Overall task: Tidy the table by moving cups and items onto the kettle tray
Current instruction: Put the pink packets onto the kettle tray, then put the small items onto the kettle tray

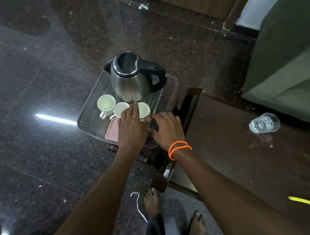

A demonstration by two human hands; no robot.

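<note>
A dark tray [88, 116] carries a steel kettle [133, 78] with a black lid and handle. Three white cups stand in front of it: one at the left [106, 104], one in the middle [120, 108], one at the right [144, 109]. A pink flat item [114, 131] lies at the tray's near edge. My left hand [131, 127] reaches flat over the tray, fingertips touching between the middle and right cups. My right hand [167, 128], with orange bands on the wrist, rests on a dark object [153, 125] at the tray's near right corner.
A brown wooden table [238, 154] lies to the right with a clear glass [264, 122], a yellow strip [303, 201] and small items near its right edge. A green sofa [293, 57] stands beyond. My bare feet [153, 202] are on the dark polished floor.
</note>
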